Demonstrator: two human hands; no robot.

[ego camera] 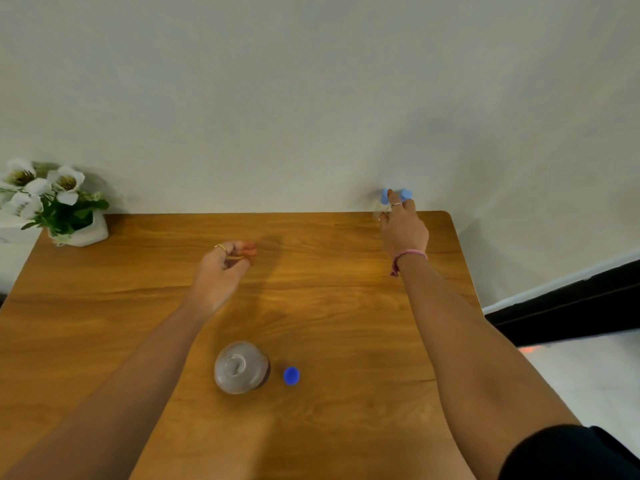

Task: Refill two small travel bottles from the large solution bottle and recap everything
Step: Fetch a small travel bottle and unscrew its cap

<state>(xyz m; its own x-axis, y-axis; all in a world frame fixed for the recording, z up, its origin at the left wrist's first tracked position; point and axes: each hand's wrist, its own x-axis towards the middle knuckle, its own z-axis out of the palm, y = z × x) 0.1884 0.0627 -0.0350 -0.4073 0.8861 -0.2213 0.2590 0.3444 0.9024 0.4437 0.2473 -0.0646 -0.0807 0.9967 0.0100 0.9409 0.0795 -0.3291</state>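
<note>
The large clear solution bottle (241, 367) stands uncapped near the table's front middle, seen from above. Its dark blue cap (291, 375) lies on the wood just to its right. Two small travel bottles with light blue caps (383, 196) (406, 194) stand at the far right edge against the wall; their clear bodies are mostly hidden. My right hand (403, 230) stretches out to them, with a straight finger between the two caps. My left hand (225, 268) hovers over the table's middle with its fingers loosely curled and nothing in them.
A white pot of white flowers (65, 209) sits at the far left corner of the wooden table (346, 306). The wall runs right behind the far edge. To the right the table's edge drops to a pale floor and a dark baseboard (571, 306).
</note>
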